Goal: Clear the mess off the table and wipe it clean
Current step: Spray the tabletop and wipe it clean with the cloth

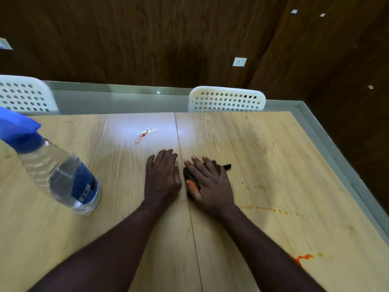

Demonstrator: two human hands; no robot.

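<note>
A light wooden table [130, 218] carries orange-red sauce stains: a smear [143, 134] at the far middle, a faint streak [271, 209] at the right, and a blot [302, 259] near the right front. My right hand [210, 182] presses flat, fingers straight, on a dark cloth [190, 175] that shows orange at its near edge. My left hand [162, 173] rests flat on the table just left of it, holding nothing.
A clear spray bottle [61, 171] with a blue head and blue label stands at the left of the table. Two white perforated chairs [226, 100] [25, 95] stand behind the far edge. A grey ledge [328, 131] runs along the right side.
</note>
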